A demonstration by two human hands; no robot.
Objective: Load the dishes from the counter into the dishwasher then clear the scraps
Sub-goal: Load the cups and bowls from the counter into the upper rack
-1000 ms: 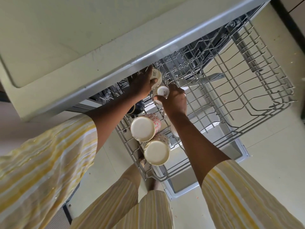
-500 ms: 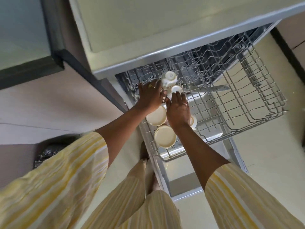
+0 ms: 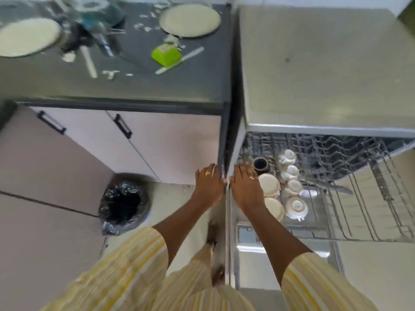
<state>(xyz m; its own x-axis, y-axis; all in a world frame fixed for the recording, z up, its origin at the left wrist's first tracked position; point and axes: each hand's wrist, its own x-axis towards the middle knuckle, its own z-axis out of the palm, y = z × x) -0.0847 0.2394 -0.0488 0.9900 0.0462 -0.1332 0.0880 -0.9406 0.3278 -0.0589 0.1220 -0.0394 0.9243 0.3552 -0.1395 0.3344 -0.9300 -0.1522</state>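
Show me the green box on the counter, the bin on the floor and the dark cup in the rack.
green box [image 3: 166, 54]: head view, on its top face.
bin [image 3: 107, 198]: head view, on the black liner at its left rim.
dark cup [image 3: 260, 163]: head view, on its dark middle.

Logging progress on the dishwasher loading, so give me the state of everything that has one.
Dishwasher door: open, folded down.
Rack: pulled out, partly loaded.
Cups: upside down in rack.
Plates: on the counter, not loaded.
Bin: open, bag-lined.
Cabinet doors: shut.
Left hand: open, empty.
Right hand: open, empty.
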